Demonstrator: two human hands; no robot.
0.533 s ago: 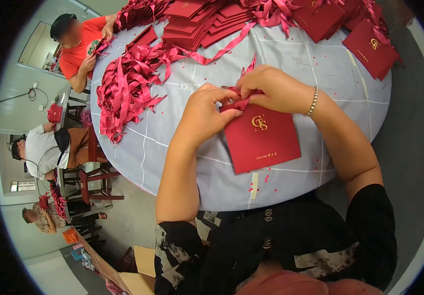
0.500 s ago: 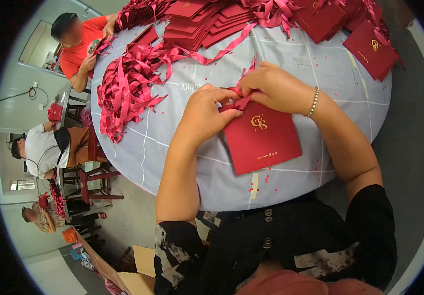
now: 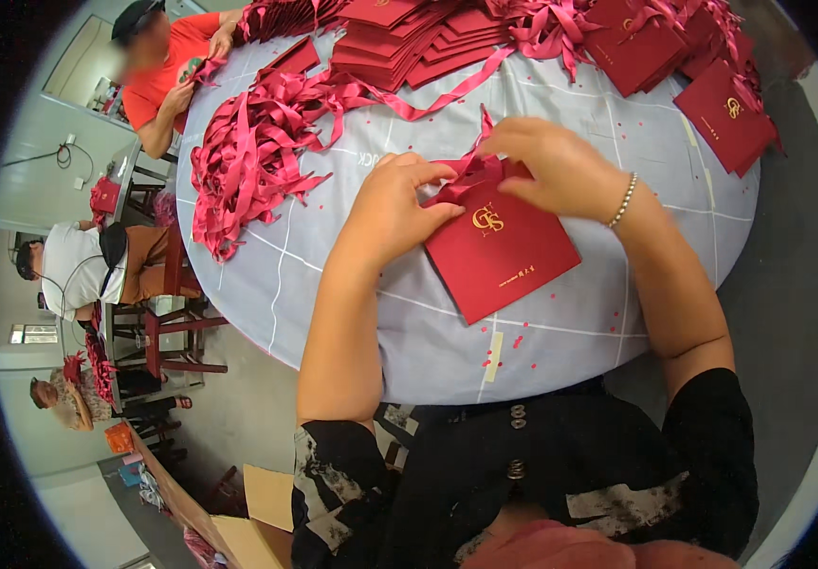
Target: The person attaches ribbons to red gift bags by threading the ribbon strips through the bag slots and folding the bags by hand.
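A flat red paper gift bag point(image 3: 504, 248) with a gold emblem lies at a slant on the cloth-covered round table. Pink-red ribbon point(image 3: 470, 180) is looped at its top edge, one loose end pointing up and away. My left hand point(image 3: 392, 204) is at the bag's upper left corner, its thumb and forefinger closed on the ribbon. Over the upper right corner is my right hand point(image 3: 560, 171), slightly smeared, with thumb and forefinger apart; its other fingers are curled. Exactly where the ribbon passes between the hands is partly hidden.
A heap of loose ribbons point(image 3: 252, 161) lies at the left. Stacked red bags point(image 3: 395, 43) stand at the back, and ribboned bags point(image 3: 726, 114) pile at the far right. Red confetti-like dots dot the tablecloth point(image 3: 409, 341). A co-worker in orange point(image 3: 181, 62) works across the table; others sit beyond.
My right hand has loosened from the ribbon knot and shifted slightly right, its fingers spreading. The bag has turned a little, its lower edge tilting further up at the right.
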